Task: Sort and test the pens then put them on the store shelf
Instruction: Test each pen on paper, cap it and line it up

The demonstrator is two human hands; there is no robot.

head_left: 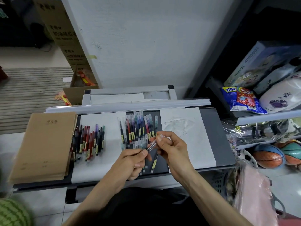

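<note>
Pinching one clear pen (pixel 151 146) above the grey table (pixel 218 128), the left hand (pixel 133 160) nips its dark lower end between thumb and forefinger while the right hand (pixel 172 144) curls round its cap end. Just beyond lie loose pens (pixel 138 126); further left, another pen group (pixel 91 141) rests on white paper (pixel 105 163).

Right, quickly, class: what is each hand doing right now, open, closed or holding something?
Left hand: closed, pinching the lower end of a clear pen.
Right hand: closed, pinching the same pen's upper end.
</note>
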